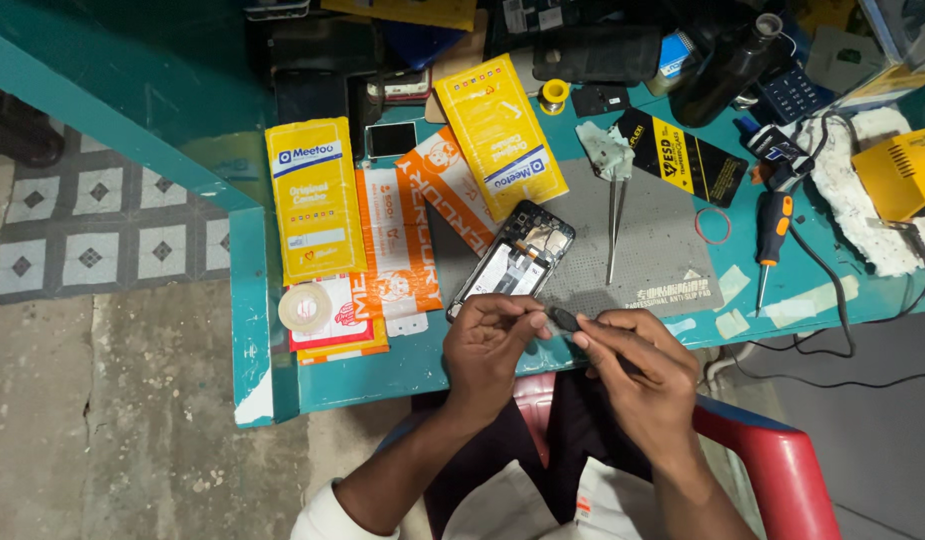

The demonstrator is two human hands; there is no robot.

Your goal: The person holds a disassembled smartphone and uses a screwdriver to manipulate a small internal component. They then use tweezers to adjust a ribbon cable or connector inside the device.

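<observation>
My left hand (pixel 489 345) and my right hand (pixel 634 368) meet just below the table's front edge. Together they pinch a small dark part (pixel 562 319) between their fingertips. Just above them an opened phone (pixel 512 262) lies on the teal table with its back off and its insides showing. It rests half on a grey work mat (pixel 662 235). A pair of tweezers (pixel 614 225) lies upright on the mat, to the right of the phone.
Yellow and orange flat packets (pixel 315 195) lie left of the phone, with a tape roll (pixel 305 308). A screwdriver with an orange handle (pixel 772 230), a rubber band (pixel 713 225), a dark bottle (pixel 727 65) and a yellow device (pixel 902 175) sit at the right. A red chair (pixel 772 450) is below.
</observation>
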